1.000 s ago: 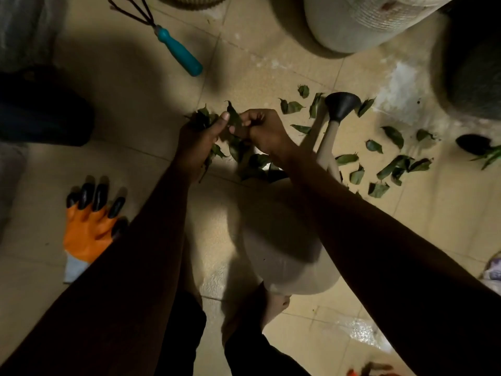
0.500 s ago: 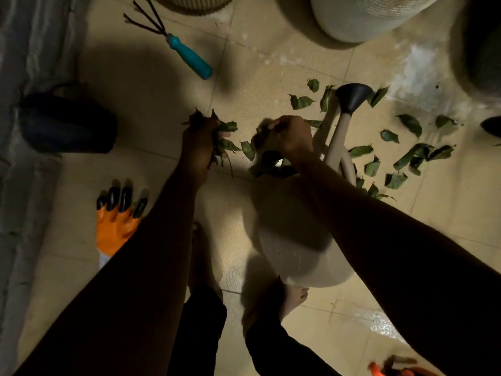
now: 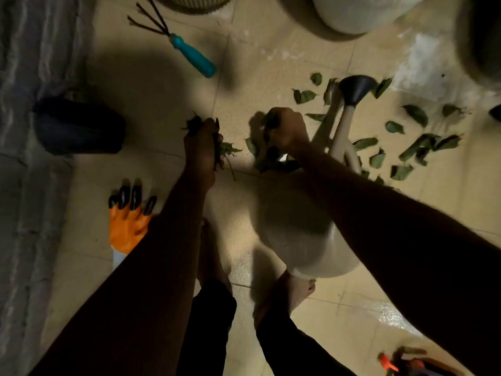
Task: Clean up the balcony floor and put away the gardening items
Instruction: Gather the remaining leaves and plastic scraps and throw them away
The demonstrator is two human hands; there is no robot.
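My left hand (image 3: pixel 202 143) grips a bunch of green leaves (image 3: pixel 225 150) just above the tiled floor. My right hand (image 3: pixel 286 128) is curled round more leaves (image 3: pixel 268 119) next to it. Several loose leaves (image 3: pixel 423 143) lie scattered on the tiles to the right. A cream watering can (image 3: pixel 303 240) with a black rose (image 3: pixel 356 89) on its spout lies on the floor under my right forearm.
A teal-handled hand rake (image 3: pixel 192 54) lies at the top. An orange glove with black claws (image 3: pixel 127 226) lies at the left, near a dark bag (image 3: pixel 78 126). Pale pots (image 3: pixel 357 12) stand at the back. Orange-handled tools (image 3: pixel 401 363) show at the bottom right. My bare feet (image 3: pixel 295 291) stand below.
Both hands have closed into fists round leaves and drawn apart. The pile between them on the floor has shrunk. The camera has shifted, bringing the dark bag into view.
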